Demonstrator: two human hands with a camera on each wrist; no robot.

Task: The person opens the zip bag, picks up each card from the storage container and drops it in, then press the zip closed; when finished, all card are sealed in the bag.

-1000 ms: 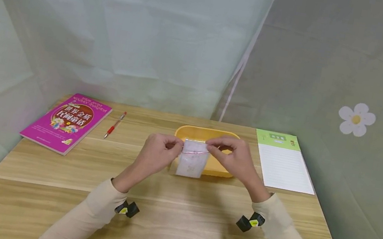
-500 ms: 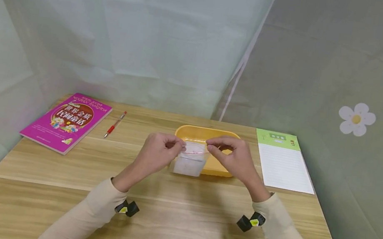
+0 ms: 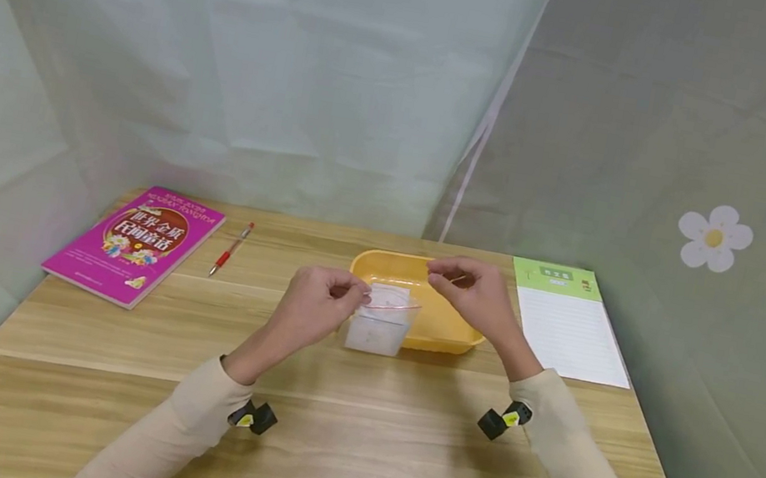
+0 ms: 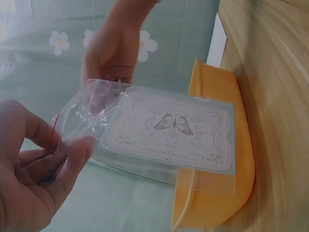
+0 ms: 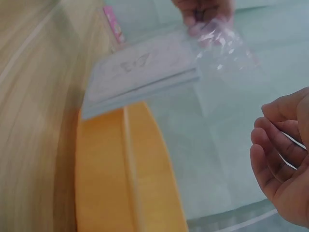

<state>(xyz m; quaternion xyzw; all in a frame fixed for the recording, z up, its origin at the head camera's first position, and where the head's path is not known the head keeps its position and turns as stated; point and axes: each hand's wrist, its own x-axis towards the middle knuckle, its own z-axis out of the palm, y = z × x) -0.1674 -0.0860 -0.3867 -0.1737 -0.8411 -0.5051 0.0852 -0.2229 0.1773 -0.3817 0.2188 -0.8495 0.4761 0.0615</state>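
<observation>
My left hand (image 3: 317,304) pinches the top corner of a clear zip-seal bag (image 4: 79,116) with a red line along its mouth. Inside the bag sits a white packet of paper cards (image 4: 166,129) printed with a butterfly and a fine border. The bag hangs over the near left part of a yellow plastic basket (image 3: 446,336). To the right, apart from the bag, my right hand (image 3: 475,301) has its fingers loosely bent with nothing between them, as the right wrist view shows. The basket's inside is partly hidden by the bag and hands.
A pink book (image 3: 134,244) lies at the back left of the wooden table (image 3: 347,453). Beside it is a red pen (image 3: 231,250). A lined writing pad (image 3: 573,330) with a green top lies right of the basket. Cloth walls surround the table's back and sides.
My right hand has let go of the bag's edge and moved slightly right and up. The left hand stays in place with the bag, whose lower part has tilted a little.
</observation>
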